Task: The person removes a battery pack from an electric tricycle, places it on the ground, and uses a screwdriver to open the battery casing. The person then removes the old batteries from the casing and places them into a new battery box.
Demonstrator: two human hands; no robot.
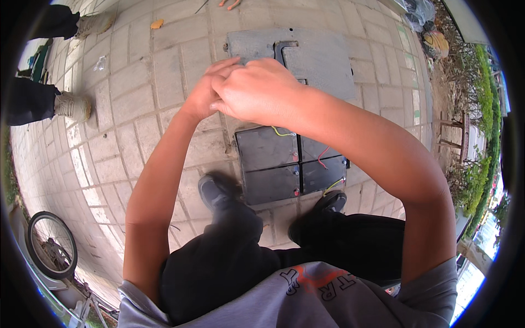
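Note:
My right hand (256, 88) lies across my left hand (207, 90), and the two touch above the paving. The right hand's fingers are mostly hidden, so I cannot tell whether anything is between the hands. Below them on the ground is an open battery case (268, 145) packed with several dark block batteries. A red wire (322, 159) and a yellow-green wire (333, 186) lie over the batteries by their terminals; another yellow-green wire (281, 132) shows near my right forearm. Beyond the case, a flat grey cover (328, 61) with a black handle (280, 51) lies partly behind my hands.
Orange tool handles (229, 5) show at the top edge. Another person's shoes (73, 105) stand at the left. A bicycle wheel (30, 246) is at lower left. Shrubs (484, 94) and a small wooden stool (463, 137) line the right. My shoes flank the case's near side.

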